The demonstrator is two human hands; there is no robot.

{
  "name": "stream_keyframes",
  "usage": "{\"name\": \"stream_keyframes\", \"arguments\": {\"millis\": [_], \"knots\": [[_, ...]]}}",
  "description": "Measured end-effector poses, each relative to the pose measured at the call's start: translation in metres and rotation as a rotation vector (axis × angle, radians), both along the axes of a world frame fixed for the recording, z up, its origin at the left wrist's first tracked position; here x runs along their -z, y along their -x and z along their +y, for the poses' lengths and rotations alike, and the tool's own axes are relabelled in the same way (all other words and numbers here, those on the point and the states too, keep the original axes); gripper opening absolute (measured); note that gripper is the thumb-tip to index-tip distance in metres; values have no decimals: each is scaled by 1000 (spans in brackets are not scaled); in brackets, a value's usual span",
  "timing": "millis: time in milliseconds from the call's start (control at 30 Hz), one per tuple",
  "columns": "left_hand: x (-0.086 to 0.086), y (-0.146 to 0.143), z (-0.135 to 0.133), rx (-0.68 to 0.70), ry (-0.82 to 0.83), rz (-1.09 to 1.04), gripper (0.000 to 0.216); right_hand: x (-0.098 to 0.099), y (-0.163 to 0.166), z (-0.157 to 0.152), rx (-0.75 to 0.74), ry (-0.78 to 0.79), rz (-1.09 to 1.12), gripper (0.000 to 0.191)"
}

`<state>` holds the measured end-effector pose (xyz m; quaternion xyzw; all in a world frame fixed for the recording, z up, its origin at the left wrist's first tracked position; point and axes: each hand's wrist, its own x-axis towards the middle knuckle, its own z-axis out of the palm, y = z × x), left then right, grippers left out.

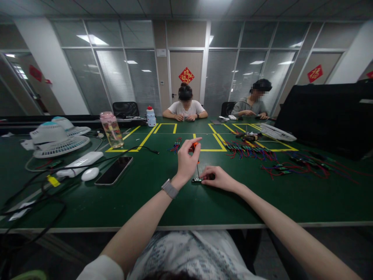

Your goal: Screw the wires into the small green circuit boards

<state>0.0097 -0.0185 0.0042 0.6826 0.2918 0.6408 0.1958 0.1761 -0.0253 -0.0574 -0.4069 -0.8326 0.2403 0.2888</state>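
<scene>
Forearms point(145, 221) extend forward, left grip point(186, 160) pinching screwdriver point(194, 146), right grip point(219, 179) (apparently) pinching board point(196, 181), wires point(252, 151) beyond.

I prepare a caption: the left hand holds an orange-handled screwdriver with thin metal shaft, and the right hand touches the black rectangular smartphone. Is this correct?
Not quite: the head view shows the right hand touching a small green rectangular circuit board, not the smartphone. The left hand does hold the screwdriver.

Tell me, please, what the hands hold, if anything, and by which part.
The left hand holds a screwdriver by its orange handle; the right hand touches a small circuit board at its right end, grip unclear.
</scene>
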Motion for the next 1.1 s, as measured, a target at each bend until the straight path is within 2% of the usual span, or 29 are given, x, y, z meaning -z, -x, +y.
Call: {"name": "stream_keyframes", "arguments": {"millis": [133,300,400,467,633,733,900,1100], "knots": [[-3,2,-2,-47,-59,43,21,2,2,1,30,-3,21,19],[0,2,6,54,-7,-10,31,8,2,6,87,-53,14,17],[3,1,10,94,55,-68,30,10,2,8,101,-70,12,17],[3,1,11,77,54,-88,27,10,3,8,111,-74,17,17],[0,3,8,-68,-47,-14,17,11,3,9,120,-73,33,17],[-1,5,8,-106,-48,4,20,13,2,13,121,-71,44,18],[-1,6,12,-61,-42,5,31,16,0,24,109,-39,75,22],[0,6,15,-45,-33,-40,23,14,0,40,69,-19,99,24]]}}
